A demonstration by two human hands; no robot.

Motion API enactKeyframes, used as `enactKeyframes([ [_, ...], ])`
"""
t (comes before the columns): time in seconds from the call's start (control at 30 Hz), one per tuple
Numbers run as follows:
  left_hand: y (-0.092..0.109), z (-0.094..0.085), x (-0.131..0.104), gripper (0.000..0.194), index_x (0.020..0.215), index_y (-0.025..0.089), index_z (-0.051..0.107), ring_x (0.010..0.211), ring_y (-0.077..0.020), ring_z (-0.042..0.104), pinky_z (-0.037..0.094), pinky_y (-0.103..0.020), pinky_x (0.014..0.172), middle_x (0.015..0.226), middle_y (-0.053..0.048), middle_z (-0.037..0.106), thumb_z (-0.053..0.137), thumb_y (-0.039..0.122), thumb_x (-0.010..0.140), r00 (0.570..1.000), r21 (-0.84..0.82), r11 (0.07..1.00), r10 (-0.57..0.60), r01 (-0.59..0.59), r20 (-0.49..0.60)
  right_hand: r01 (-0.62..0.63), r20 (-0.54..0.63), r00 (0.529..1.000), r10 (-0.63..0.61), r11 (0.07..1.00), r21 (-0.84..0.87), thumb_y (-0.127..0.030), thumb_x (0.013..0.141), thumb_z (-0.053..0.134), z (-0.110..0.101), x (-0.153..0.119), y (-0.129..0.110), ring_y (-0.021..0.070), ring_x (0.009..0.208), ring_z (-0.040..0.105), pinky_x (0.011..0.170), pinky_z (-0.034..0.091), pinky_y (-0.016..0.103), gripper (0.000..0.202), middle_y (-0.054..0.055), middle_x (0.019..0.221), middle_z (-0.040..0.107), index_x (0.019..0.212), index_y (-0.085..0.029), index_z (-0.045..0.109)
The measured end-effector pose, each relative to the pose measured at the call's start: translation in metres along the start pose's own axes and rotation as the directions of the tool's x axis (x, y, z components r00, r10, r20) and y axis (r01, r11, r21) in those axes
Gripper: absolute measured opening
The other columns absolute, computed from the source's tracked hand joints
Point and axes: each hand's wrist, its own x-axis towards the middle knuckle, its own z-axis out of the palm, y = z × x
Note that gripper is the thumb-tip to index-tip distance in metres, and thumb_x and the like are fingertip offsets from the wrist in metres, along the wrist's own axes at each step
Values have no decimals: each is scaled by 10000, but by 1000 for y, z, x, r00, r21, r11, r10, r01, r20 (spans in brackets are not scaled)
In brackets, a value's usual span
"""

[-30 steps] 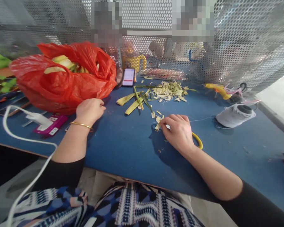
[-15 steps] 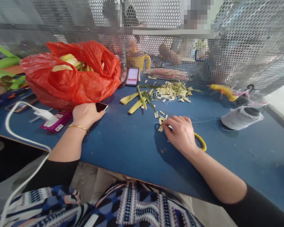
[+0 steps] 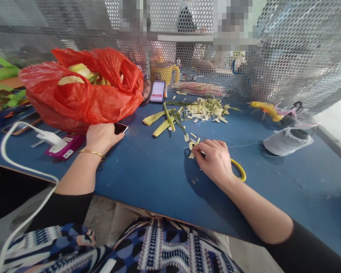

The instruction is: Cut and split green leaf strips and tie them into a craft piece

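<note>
My left hand [image 3: 100,137], with a thin gold bangle at the wrist, is closed over a phone [image 3: 121,128]; only the phone's far corner shows past the thumb. My right hand [image 3: 214,159] rests on the blue table with its fingers curled and their tips together. At those fingertips lie a few pale cut leaf pieces [image 3: 191,154]. A yellow loop [image 3: 240,169] sticks out from behind this hand, and its other end is hidden. What the right fingers hold cannot be made out. Farther back are yellow-green leaf strips [image 3: 162,128] and a heap of pale clippings [image 3: 207,110].
A red plastic bag [image 3: 85,94] holding pale stalks stands at the left, behind a purple power strip [image 3: 64,148] with a white plug and cable. A propped phone [image 3: 158,91] leans near the perforated screen [image 3: 295,49]. White thread spool [image 3: 287,142] and yellow tool [image 3: 265,110] lie right.
The whole view has shifted slightly, so things sit a little farther left. Both hands keep their places and grips.
</note>
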Motion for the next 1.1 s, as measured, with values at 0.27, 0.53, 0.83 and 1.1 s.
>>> enactKeyframes([
  [0.27,-1,1,1,601,1147,23,683,1082,-409,658,459,-412,884,1115,-255,719,483,509,855,999,-25,998,-49,49,-2,-19,30,999,19,1000,-2,-149,856,590,-1,0,0,191,719,596,774,360,333,186,12,712,684,700,-223,658],
  [0.53,2,0,0,559,1145,34,688,1057,-398,670,460,-402,848,1115,-246,722,473,473,875,999,-15,999,-50,50,-11,-30,34,999,30,1000,7,-147,873,575,-1,0,0,179,721,586,796,359,326,201,11,716,683,701,-223,645],
  [0.83,2,-6,-4,577,1125,22,681,1057,-401,662,445,-391,812,1113,-261,719,464,496,876,1000,-46,999,-24,25,11,-19,38,999,19,1000,0,-136,871,570,-1,0,-1,177,709,582,783,355,327,202,11,699,668,702,-222,641],
  [1.1,1,-7,-7,594,1192,39,662,1106,-397,652,454,-393,837,1166,-251,713,459,516,902,998,-72,996,-53,54,25,-27,37,999,26,999,18,-133,866,571,-1,0,-1,175,717,582,795,355,329,194,6,708,676,714,-225,650],
])
